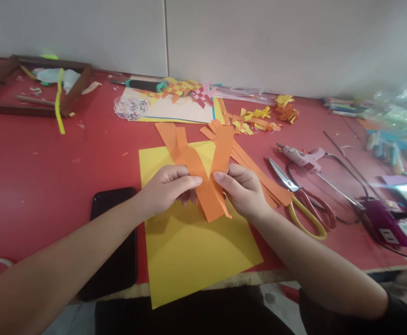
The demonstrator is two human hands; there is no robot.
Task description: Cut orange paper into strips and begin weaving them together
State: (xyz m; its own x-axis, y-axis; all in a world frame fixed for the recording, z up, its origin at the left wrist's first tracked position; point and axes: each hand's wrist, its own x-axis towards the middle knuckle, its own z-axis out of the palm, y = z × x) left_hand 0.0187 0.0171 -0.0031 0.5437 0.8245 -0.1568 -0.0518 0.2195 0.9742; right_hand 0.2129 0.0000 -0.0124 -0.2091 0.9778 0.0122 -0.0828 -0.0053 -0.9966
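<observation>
Orange paper strips (203, 199) are pinched in both hands above a yellow paper sheet (189, 260). My left hand (173, 186) is closed, thumb on top, on the left strips, which fan out upward. Closed on the right-hand strip (223, 144) is my right hand (241, 190), its thumb pressed against the paper. The held strips meet in a V at their lower ends; whether they are joined there I cannot tell. More orange strips (255, 172) lie fanned beside my right hand, partly under scissors (294, 190) with yellow and red handles.
A black phone (116, 232) lies left of the yellow sheet. At right are a pink glue gun (304, 158) with its cord and a purple power strip (395, 223). Woven paper pieces (182, 89), a cutter (143, 85) and paper scraps (255, 122) lie behind; a wooden frame (22, 110) sits far left.
</observation>
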